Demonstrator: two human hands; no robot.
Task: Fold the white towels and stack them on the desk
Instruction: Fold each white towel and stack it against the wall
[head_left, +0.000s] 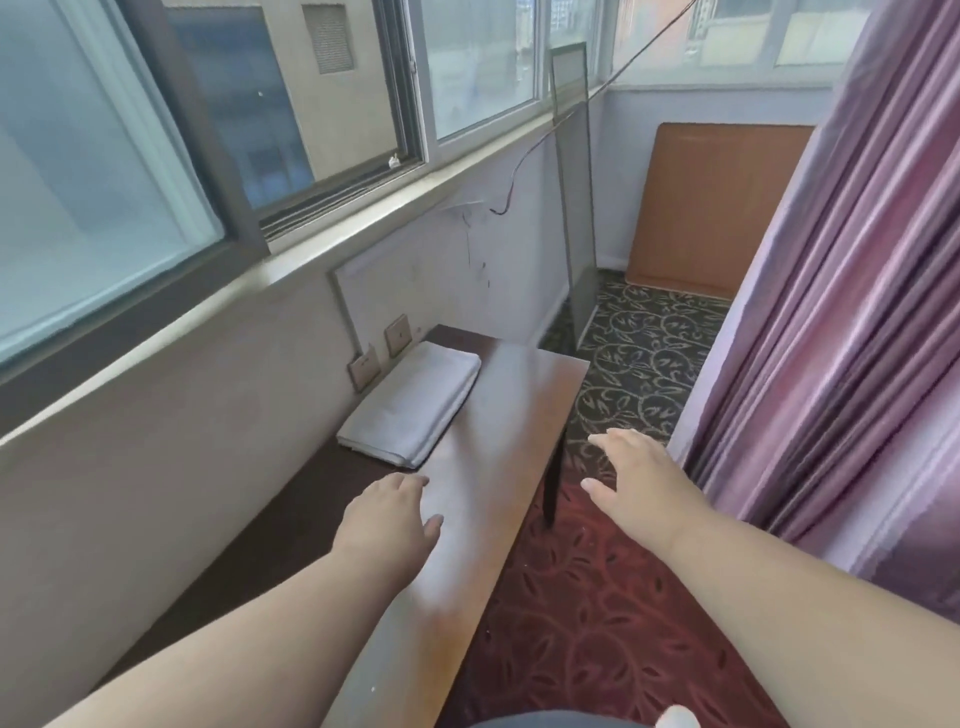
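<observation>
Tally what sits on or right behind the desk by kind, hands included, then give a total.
Folded white towels: 1, lying on the desk
Wall sockets: 2, behind the towel
Hands: 2, left hand and right hand, both holding nothing
Total: 5

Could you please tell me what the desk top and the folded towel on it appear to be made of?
Desk: probably wood or wood-look laminate, glossy; brown surface reflects window light. Folded towel: soft white woven cloth, likely cotton, matte; rounded fold edges and layered corner.
</observation>
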